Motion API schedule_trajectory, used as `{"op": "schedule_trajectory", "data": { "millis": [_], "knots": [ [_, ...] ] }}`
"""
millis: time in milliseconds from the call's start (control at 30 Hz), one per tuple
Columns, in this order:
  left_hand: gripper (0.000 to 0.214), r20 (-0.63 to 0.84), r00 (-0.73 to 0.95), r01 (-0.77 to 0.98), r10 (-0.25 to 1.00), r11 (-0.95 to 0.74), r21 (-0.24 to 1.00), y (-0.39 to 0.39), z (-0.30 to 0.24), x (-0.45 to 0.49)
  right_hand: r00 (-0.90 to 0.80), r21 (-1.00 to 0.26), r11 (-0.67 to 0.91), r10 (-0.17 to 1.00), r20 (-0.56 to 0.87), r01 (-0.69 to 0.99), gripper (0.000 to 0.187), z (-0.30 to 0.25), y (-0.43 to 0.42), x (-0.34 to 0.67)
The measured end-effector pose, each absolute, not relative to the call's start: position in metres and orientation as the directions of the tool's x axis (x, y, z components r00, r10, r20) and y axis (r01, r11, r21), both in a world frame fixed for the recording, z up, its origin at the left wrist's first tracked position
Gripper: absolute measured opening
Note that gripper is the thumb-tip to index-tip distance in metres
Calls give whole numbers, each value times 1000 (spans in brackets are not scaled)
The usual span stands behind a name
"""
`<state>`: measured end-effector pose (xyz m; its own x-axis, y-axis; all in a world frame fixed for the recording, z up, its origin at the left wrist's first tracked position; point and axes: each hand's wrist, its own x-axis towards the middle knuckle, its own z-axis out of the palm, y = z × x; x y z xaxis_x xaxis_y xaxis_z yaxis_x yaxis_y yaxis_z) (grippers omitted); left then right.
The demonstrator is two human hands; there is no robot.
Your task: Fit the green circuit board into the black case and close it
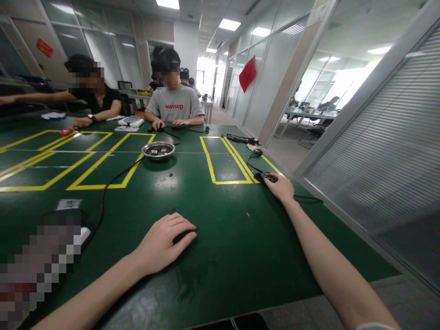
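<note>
My left hand (168, 238) lies on the green table (220, 256), palm down, fingers stretched out and thumb apart. A dark gap shows between thumb and forefinger; nothing held can be made out there. Near the table's right edge, my right hand (281, 187) has its fingers round a small black object with coloured bits (264, 177). Its kind is unclear, and the hand covers part of it. A black cable (307, 198) lies just right of that hand. Farther forward, a steel bowl (158, 150) contains several shiny metal pieces.
Yellow tape (233, 182) marks rectangles on the table. A folded black tripod (243, 139) lies at the far right edge. Another cable (103, 197) runs left of the bowl, near a paper label (68, 204). Two people sit across, one holding a red object (67, 131).
</note>
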<state>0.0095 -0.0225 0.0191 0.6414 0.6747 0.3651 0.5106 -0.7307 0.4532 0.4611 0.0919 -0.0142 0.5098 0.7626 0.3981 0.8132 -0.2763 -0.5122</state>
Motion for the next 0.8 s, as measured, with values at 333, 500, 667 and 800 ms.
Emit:
{"op": "schedule_trajectory", "data": {
  "millis": [333, 500, 667, 800],
  "knots": [
    [29, 408, 616, 500, 674, -735, 459, -17, 4, 7, 149, -523, 36, 940, 306, 852, 34, -4, 77, 371],
    [33, 461, 554, 516, 693, -720, 464, -16, 5, 5, -313, -579, 417, 909, 277, 700, 33, 4, 30, 291],
    [12, 403, 621, 482, 672, -733, 479, -23, 21, 6, -630, -666, 590, 743, 226, 457, 35, 12, -26, 245],
    [14, 356, 657, 470, 665, -730, 496, -27, 24, 7, -683, -620, 622, 707, 183, 478, 36, 14, -33, 246]
  ]
}}
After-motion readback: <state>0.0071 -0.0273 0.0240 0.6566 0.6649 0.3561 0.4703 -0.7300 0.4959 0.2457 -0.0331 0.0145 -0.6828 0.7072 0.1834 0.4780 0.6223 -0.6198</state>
